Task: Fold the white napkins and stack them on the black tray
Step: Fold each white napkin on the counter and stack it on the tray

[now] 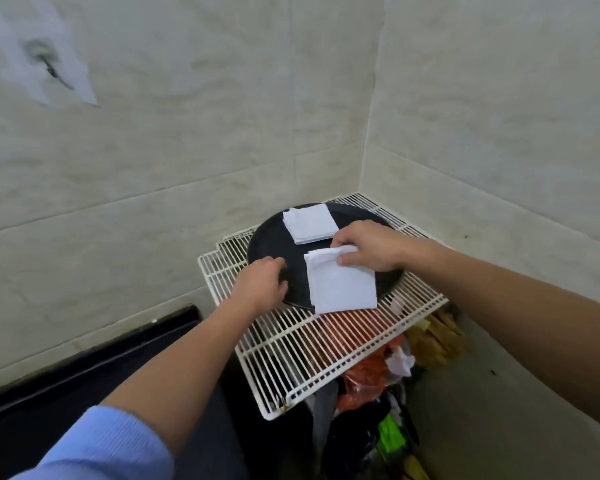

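Currently mid-placement: right hand pinches a folded napkin by its top edge over the tray, left hand curls on the tray's rim beside it; next, likely, carry it onto the stack just beyond the right hand, edges squared.

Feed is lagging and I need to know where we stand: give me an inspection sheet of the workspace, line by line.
Surface: white wire rack in a wall corner, carrying the tray.
Job's things: black tray; stack of folded napkins on its far side; one folded napkin held over its near edge.
Clutter: bags and packets piled under the rack.
Grippers: left hand holds the tray's left rim; right hand pinches the held napkin's top edge.
Cables: nothing seen.
Surroundings: tiled walls; black ledge at left.
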### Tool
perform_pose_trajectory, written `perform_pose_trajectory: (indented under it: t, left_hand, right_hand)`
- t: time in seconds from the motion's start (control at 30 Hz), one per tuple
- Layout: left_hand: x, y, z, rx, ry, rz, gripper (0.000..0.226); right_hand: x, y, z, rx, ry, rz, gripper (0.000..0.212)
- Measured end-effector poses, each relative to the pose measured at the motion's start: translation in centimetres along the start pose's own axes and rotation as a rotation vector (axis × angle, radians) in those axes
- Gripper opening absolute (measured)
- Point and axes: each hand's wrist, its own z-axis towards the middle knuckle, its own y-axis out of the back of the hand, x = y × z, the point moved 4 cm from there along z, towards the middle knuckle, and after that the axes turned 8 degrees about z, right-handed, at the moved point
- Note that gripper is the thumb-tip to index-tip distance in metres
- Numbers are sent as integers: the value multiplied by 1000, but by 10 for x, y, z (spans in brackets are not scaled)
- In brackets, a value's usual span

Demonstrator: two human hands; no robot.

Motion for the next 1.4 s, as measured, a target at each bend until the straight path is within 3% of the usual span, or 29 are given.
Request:
perform_pose_trajectory:
  t: [0.1, 0.23, 0.4, 0.67, 0.77, 0.83, 0.9, 0.97, 1.23, 1.4]
  left_hand:
    - [3, -15, 11, 38, 27, 40, 35]
    - [5, -28, 18, 4, 82, 87, 37]
    - [8, -42, 15, -59, 140, 79, 33]
    - [6, -44, 19, -105, 187, 79, 34]
    - [6, -44, 19, -110, 191, 82, 33]
    - [6, -44, 19, -109, 195, 87, 32]
    - [5, -44, 19, -114, 197, 88, 31]
    - [5, -45, 19, -110, 195, 93, 31]
    - [2, -41, 19, -56, 188, 99, 33]
    - [5, -21, -1, -183, 256, 10, 28]
  right_hand:
    - [-17, -10, 37, 45, -15, 17, 7]
    - [-41, -21, 80, 35, -44, -31, 25]
    - [-63, -34, 116, -31, 6, -128, 28]
    - [-74, -44, 127, -138, 30, -265, 37]
    - [-69, -45, 114, -232, 121, -343, 42]
    - [-63, -51, 99, -263, 258, -288, 43]
    - [-60, -68, 88, -160, 329, -194, 47]
    - [-64, -88, 83, -45, 302, -144, 52]
    - [-71, -97, 85, 44, 259, -125, 55]
    - [-54, -73, 81, -111, 282, 8, 43]
